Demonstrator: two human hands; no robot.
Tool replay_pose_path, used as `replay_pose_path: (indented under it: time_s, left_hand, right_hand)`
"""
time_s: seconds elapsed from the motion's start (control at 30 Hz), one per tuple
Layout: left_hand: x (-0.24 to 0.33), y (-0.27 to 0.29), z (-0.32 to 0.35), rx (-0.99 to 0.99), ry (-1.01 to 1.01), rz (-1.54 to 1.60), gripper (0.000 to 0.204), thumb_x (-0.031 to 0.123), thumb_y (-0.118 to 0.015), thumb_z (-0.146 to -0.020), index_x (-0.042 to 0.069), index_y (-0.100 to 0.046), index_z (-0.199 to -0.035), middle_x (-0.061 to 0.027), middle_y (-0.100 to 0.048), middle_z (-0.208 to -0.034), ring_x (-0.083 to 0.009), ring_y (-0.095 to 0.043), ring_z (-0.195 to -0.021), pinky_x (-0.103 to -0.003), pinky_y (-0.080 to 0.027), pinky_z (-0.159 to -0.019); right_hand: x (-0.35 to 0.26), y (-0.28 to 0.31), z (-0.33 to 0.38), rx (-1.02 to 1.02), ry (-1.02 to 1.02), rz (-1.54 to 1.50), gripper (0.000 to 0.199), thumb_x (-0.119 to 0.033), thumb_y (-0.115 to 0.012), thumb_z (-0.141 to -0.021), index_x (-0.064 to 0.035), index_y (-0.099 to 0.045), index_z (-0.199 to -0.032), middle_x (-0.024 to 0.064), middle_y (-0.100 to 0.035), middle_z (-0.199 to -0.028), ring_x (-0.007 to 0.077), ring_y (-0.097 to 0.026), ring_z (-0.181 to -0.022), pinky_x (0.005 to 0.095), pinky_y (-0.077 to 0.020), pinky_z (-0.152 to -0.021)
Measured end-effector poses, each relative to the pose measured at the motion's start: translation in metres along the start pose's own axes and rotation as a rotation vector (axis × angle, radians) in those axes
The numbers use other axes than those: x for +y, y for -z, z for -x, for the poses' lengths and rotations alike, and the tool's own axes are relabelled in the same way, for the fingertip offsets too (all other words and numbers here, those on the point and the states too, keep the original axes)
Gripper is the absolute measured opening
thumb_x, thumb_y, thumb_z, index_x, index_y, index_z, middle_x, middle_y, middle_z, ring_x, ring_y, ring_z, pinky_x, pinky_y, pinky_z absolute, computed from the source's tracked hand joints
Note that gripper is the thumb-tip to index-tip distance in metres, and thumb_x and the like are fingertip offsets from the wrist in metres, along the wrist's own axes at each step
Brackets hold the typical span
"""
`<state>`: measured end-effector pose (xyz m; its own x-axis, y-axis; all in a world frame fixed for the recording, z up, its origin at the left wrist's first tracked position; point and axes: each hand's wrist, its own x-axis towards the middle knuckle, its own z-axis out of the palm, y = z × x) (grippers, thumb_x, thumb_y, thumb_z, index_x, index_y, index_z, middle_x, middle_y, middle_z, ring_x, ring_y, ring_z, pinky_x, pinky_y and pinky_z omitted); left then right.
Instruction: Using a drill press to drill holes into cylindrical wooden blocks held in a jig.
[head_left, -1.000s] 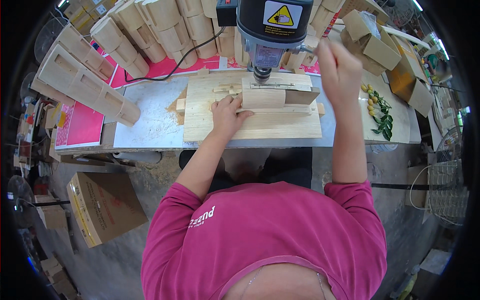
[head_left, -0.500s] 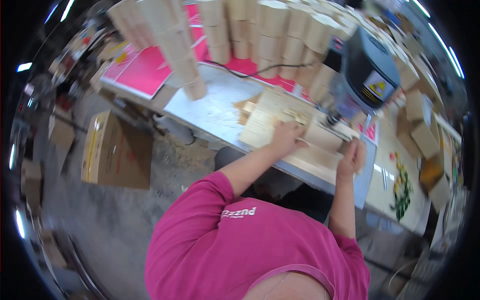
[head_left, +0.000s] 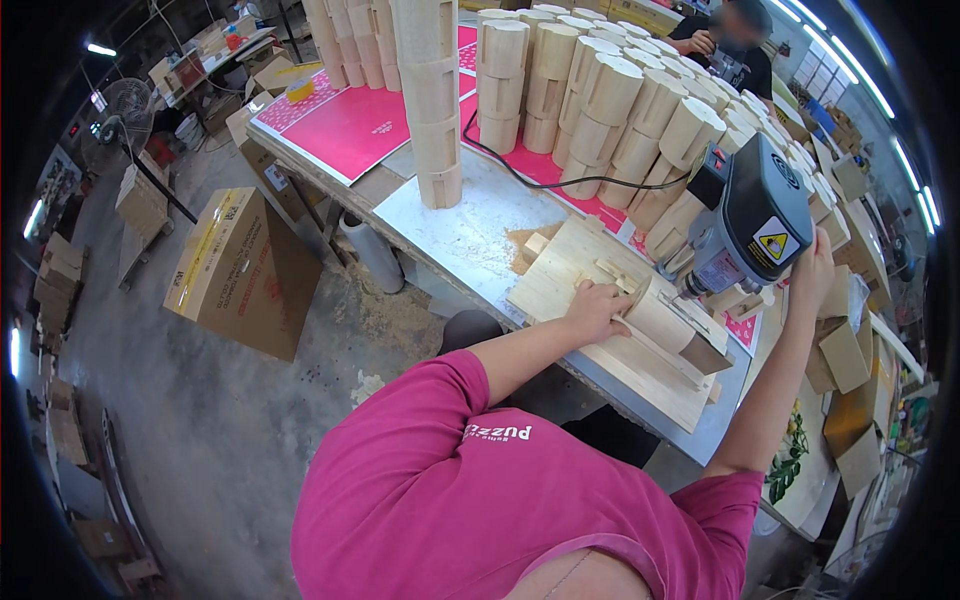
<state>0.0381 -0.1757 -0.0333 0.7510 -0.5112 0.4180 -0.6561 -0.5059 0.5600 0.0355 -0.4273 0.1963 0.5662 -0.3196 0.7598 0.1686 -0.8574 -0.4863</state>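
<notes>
A pale wooden cylinder (head_left: 662,322) lies on its side in a wooden jig on a board (head_left: 560,268). My left hand (head_left: 597,311) is closed at the cylinder's left end, its fingers bent over the wood. Over the cylinder stands a grey drill press (head_left: 768,205), its chuck (head_left: 688,290) close above the work. My right hand (head_left: 815,268) is raised to the right side of the drill head. Its fingers look curled, but the head partly hides them and whatever they grip.
Stacked wooden cylinders (head_left: 610,90) crowd the table's back, and a tall stack (head_left: 430,110) stands nearer. A black cable (head_left: 560,185) runs to the drill press. Pink printed sheets (head_left: 350,125) cover the far left. A cardboard box (head_left: 250,270) sits on the floor. Another person (head_left: 735,40) is beyond the stacks.
My right hand has gone from the cylinder's right end up to the drill head's right side. My left hand stays at the cylinder's left end. The view has shifted.
</notes>
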Motion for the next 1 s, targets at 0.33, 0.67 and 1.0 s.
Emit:
replay_pose_path:
  time_s: [0.33,0.67,1.0]
  left_hand:
    - [0.000,-0.009,-0.012,-0.032,0.085,0.231,0.048,0.034,-0.079,-0.055,0.017,-0.066,-0.097,-0.0010,-0.058,-0.085,-0.0188,-0.056,-0.083,-0.039,-0.031,-0.081]
    - [-0.002,0.080,0.029,-0.194,-0.106,0.487,0.031,0.014,-0.079,-0.060,0.001,-0.065,-0.084,-0.0051,-0.054,-0.077,-0.0181,-0.055,-0.076,-0.028,-0.043,-0.070]
    - [-0.027,0.186,0.055,-0.090,0.455,0.721,0.017,0.012,-0.073,-0.065,0.000,-0.062,-0.070,0.0012,-0.056,-0.065,-0.0044,-0.047,-0.055,-0.021,-0.036,-0.050]
  right_hand:
    - [0.070,0.022,0.097,-0.660,-0.345,-0.342,0.048,-0.042,-0.040,-0.091,-0.0022,-0.053,-0.115,0.0084,-0.057,-0.108,0.0173,-0.050,-0.105,0.0308,-0.0368,-0.092]
    - [0.015,0.047,0.193,-0.801,-0.392,-0.261,0.027,-0.016,-0.070,-0.075,0.0047,-0.062,-0.090,0.0075,-0.063,-0.077,0.0135,-0.056,-0.073,0.0275,-0.0446,-0.066]
    - [0.010,0.023,0.259,-0.918,-0.941,-0.687,0.031,-0.028,-0.064,-0.081,0.0021,-0.065,-0.086,-0.0005,-0.058,-0.072,0.0060,-0.049,-0.067,0.0235,-0.0402,-0.058]
